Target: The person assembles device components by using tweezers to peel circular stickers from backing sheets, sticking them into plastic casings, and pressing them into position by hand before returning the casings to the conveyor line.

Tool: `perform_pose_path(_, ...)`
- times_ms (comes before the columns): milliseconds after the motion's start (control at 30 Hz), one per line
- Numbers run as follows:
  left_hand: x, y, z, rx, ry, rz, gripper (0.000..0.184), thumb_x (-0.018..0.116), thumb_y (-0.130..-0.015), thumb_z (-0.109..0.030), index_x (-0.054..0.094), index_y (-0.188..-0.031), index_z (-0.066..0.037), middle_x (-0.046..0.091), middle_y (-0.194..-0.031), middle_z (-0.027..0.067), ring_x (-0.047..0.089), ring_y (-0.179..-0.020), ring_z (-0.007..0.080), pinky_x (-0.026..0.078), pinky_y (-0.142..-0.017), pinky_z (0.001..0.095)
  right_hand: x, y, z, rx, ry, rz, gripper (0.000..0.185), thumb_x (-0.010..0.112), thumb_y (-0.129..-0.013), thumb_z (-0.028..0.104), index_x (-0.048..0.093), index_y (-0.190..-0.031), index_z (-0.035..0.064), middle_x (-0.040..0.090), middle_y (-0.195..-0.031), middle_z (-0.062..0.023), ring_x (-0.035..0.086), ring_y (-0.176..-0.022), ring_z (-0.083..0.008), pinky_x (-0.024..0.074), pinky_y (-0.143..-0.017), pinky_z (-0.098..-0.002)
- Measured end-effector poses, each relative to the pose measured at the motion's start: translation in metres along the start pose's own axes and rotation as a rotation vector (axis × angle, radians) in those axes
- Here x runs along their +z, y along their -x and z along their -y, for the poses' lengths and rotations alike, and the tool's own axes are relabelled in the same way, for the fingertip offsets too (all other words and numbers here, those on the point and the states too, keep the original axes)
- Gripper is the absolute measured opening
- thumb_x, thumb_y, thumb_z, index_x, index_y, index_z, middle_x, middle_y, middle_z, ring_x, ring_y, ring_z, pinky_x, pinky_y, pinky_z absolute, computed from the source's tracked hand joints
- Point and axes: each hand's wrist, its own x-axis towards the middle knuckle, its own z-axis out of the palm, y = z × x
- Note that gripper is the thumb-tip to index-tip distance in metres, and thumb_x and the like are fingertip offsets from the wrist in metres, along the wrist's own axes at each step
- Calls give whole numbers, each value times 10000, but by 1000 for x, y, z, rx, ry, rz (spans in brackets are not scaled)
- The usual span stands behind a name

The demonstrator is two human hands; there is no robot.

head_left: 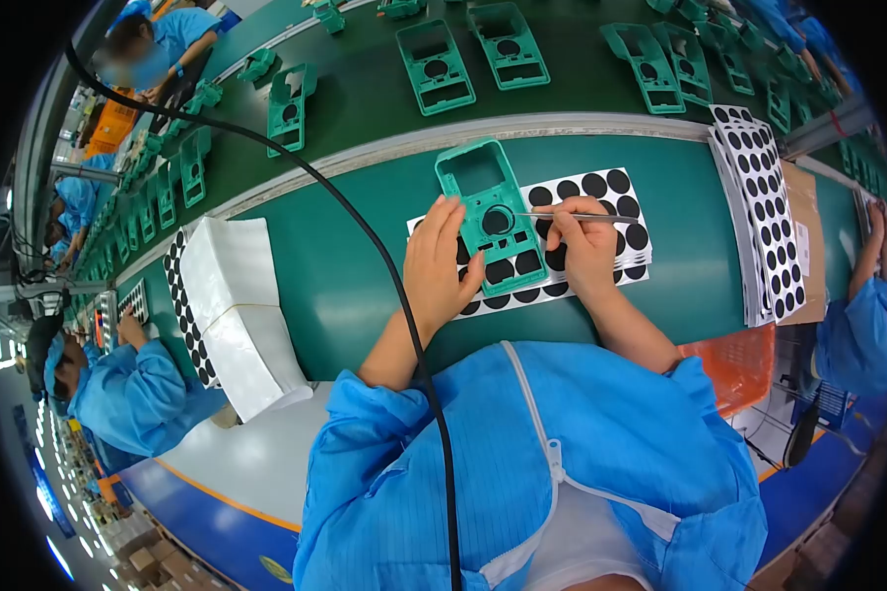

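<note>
A green plastic housing (475, 209) lies on top of white sheets of round black stickers (633, 264) on the green bench. My left hand (434, 261) grips its left edge, with the thumb near its lower part. In my right hand (583, 251) are slim metal tweezers (540, 215), pinched between thumb and fingers. Their tip points left at the round ring in the middle of the housing. Whether a sticker is at the tip is too small to tell.
Behind the bench rail, more green housings (434, 69) stand on a dark green conveyor (355, 94). Sticker sheets (759, 212) are piled at right, and a white packet (237, 305) lies at left. A black cable (365, 231) hangs across the view. Co-workers in blue sit at both sides.
</note>
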Motion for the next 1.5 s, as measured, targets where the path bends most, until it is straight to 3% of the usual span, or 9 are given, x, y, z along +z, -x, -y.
perform_pose_path(233,2,1,2,9,5,-21,580,633,-721,-77,422,-1250,32,410,-1329,190,414,-1225,361,373,-942,418,1,1,1,-21,84,47,40,520,-885,27,530,-880,-11,623,-771,-102,485,-550,-55,408,-542,-176)
perform_pose_path(267,2,1,2,20,-6,-23,576,633,-721,-76,426,-1248,30,411,-1328,190,417,-1223,362,377,-937,419,-2,0,-2,-26,111,75,39,520,-881,13,507,-912,-6,643,-936,-186,481,-553,-67,424,-543,-192)
perform_pose_path(500,1,-1,-1,14,-8,-17,548,632,-719,-76,451,-1227,20,423,-1315,184,422,-1219,359,378,-929,420,-1,1,2,-21,141,96,24,503,-879,-7,515,-899,-13,643,-939,-183,475,-549,-63,417,-539,-189)
perform_pose_path(567,0,-1,-1,22,-16,-22,532,629,-718,-77,463,-1214,19,432,-1305,182,426,-1216,359,383,-917,419,2,1,4,-29,93,89,33,519,-875,3,545,-882,-16,642,-843,-112,480,-559,-48,410,-544,-173)
perform_pose_path(667,-1,-2,-3,16,-28,-7,516,625,-718,-78,473,-1202,19,440,-1296,181,430,-1213,361,386,-902,416,2,1,4,-12,76,80,41,518,-872,-5,552,-887,-22,636,-821,-94,479,-558,-48,407,-538,-171)
perform_pose_path(1500,0,-2,-4,25,-39,-5,458,607,-727,-70,515,-1172,-15,442,-1285,192,421,-1217,379,393,-896,427,-1,3,0,25,50,93,57,552,-872,17,578,-912,-15,627,-855,-77,490,-557,-49,402,-504,-162)
